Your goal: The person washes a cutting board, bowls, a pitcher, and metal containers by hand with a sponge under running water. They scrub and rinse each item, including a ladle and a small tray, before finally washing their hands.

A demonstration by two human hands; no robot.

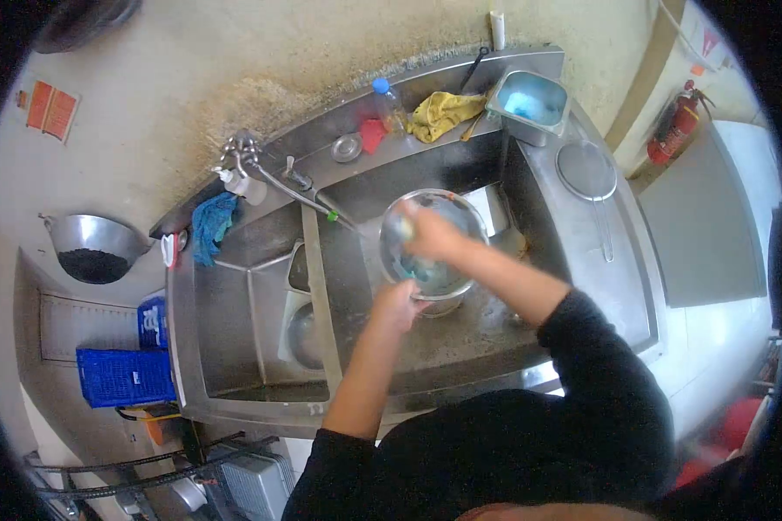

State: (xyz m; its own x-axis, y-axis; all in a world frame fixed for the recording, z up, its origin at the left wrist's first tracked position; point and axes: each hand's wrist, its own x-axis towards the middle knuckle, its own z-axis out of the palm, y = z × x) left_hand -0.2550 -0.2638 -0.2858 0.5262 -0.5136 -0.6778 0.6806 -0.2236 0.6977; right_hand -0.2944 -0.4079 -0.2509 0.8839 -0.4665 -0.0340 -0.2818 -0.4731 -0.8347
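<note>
A round metal bowl (475, 227) is held over the right-hand sink basin, its mouth facing up toward me. My left hand (397, 306) is closed on the near-left part of its rim. Reaching inside the bowl, my right hand (430, 233) is smeared by motion, with its fingers curled around something pale that I cannot make out. Some wet greenish stuff shows on the bowl's inner wall. Left of the bowl, the tap's spout (333, 215) with a green band points into the same basin.
Along the back ledge are a yellow cloth (439, 115), a blue-capped bottle (389, 104) and a steel container (530, 102). A strainer (586, 169) lies on the right drainboard. Pans (304, 334) stand in the left basin; a blue cloth (213, 227) hangs at its edge.
</note>
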